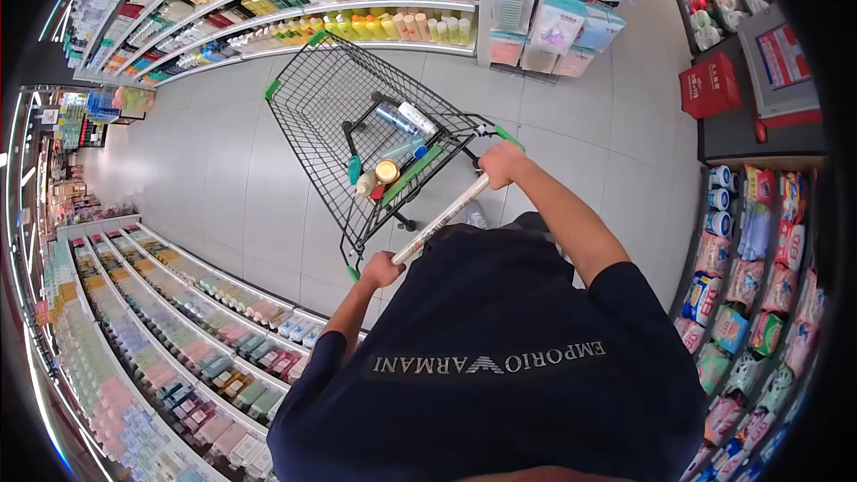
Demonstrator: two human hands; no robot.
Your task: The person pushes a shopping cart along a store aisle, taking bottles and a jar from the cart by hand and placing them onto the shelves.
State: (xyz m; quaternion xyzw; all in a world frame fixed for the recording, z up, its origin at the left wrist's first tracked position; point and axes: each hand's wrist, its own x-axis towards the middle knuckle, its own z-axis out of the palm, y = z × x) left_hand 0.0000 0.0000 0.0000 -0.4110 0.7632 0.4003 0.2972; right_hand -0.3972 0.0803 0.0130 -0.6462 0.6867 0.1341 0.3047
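A wire shopping cart point(308, 116) with green corner pieces stands in front of me, angled to the left. My left hand point(382, 269) is closed around the left end of its pale handle bar point(442, 219). Around the right end of the bar, my right hand point(503, 163) is wrapped too. Inside the basket, near the handle, lie a white cylindrical container point(418, 119), a clear blue-tinted bottle point(395, 118), a jar with a yellowish round lid point(386, 171) and a bottle with a blue cap point(420, 151). Smaller items sit beside the jar, their kinds unclear.
Shelves of bottles point(393, 27) line the far side. Packets hang on a rack point(553, 22) at its right end. Low shelves of small boxes point(196, 321) run along my left. On my right are shelves of packaged goods point(741, 303) and a red box point(711, 85). Grey tiled floor point(214, 161) surrounds the cart.
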